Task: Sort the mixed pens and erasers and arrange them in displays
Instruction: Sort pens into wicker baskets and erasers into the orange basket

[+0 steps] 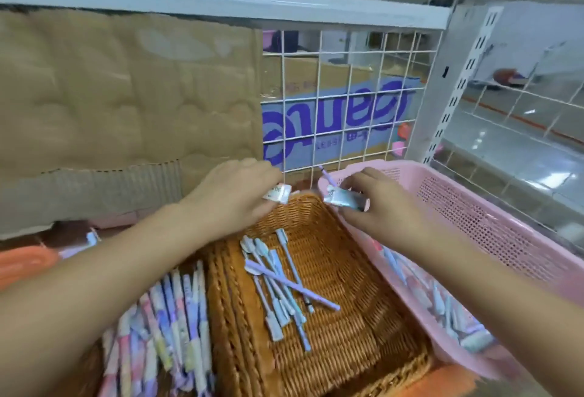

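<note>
Left hand (232,197) pinches a small white wrapped eraser (278,195). Right hand (385,208) grips a grey-blue wrapped eraser (346,201). Both are over the far rim of the brown woven wicker basket (341,349), which holds pale blue and lilac pens (278,283). Risk: a loose pinch lets an eraser drop among those pens, undoing the sort. Pink perforated plastic basket (474,207) at right has blurred contents partly behind the forearm. Patterned pens (164,317) at near left, container cut off.
</note>
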